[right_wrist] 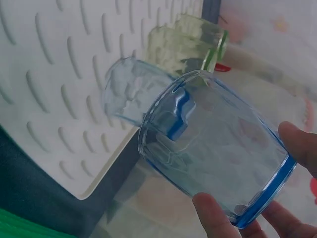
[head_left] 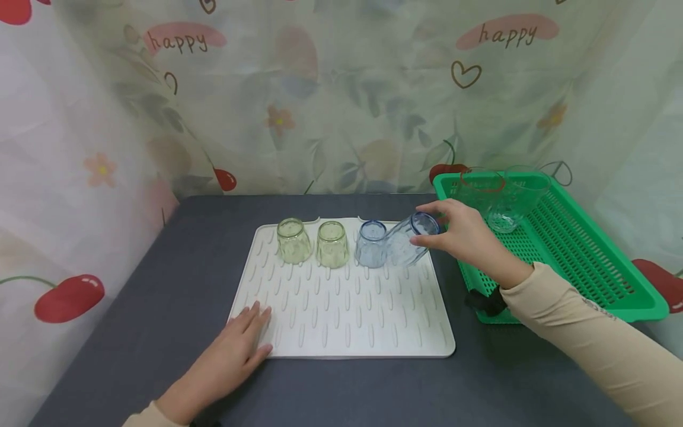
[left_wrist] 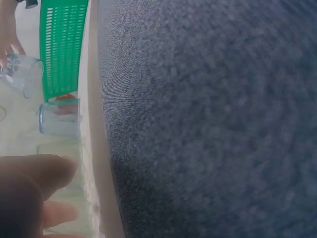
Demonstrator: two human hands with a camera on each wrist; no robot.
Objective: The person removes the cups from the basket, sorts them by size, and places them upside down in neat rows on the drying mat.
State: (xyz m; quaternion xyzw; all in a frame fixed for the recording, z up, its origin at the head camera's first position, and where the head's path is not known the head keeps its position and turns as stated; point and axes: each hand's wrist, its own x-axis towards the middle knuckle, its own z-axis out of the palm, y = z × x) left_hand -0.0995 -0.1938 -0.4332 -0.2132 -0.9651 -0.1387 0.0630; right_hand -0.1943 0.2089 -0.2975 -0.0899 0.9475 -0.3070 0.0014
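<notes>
My right hand (head_left: 472, 240) grips a bluish drinking glass (right_wrist: 218, 148) round its thick blue base end, mouth tilted down. In the head view it leans above the right part of a white ridged drying mat (head_left: 347, 329), close beside another blue glass (head_left: 370, 252) standing mouth down. Whether the two glasses touch I cannot tell. Left of them, two green glasses (head_left: 293, 243) (head_left: 332, 246) also stand upside down along the mat's back. My left hand (head_left: 229, 353) rests on the mat's front left edge, its fingers extended.
To the right, a green perforated basket (head_left: 603, 255) holds a clear glass with a red rim (head_left: 482, 187) and a clear cup with a looped handle (head_left: 512, 207). Dark grey cloth (head_left: 176, 284) covers the table. A patterned curtain (head_left: 341, 95) hangs behind.
</notes>
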